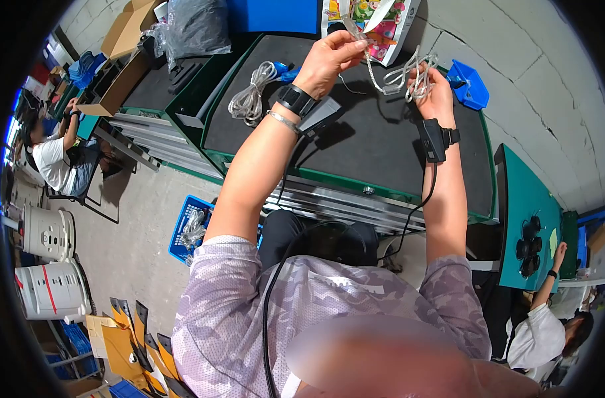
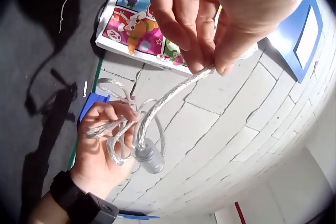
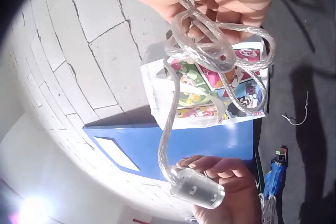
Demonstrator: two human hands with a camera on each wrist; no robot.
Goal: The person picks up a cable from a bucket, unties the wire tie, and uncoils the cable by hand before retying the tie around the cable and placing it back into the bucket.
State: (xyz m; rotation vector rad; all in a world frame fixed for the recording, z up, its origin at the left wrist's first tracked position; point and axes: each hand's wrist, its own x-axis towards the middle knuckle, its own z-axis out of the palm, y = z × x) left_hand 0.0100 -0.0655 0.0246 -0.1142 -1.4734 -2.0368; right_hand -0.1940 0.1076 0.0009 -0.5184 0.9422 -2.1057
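My left hand [image 1: 329, 61] pinches a clear-jacketed braided cable [image 2: 176, 88] between thumb and fingertips. A grey translucent cylinder [image 3: 198, 188] sits on that cable, close to the left hand in the right wrist view. My right hand [image 1: 436, 94] holds the cable's loose loops [image 3: 210, 50] in curled fingers, over the right part of the dark mat [image 1: 395, 132]. Between the hands a length of cable hangs in the air. A second coiled cable [image 1: 251, 96] with a blue connector [image 3: 274, 174] lies on the mat to the left.
A cartoon-printed bag [image 1: 382, 30] and a blue panel [image 1: 272, 14] stand at the back. A small blue bin [image 1: 470, 84] is at the right edge. On the mat lies a white twist tie [image 3: 300, 116]. A blue basket [image 1: 178, 240] with cables stands on the floor. People sit left and right.
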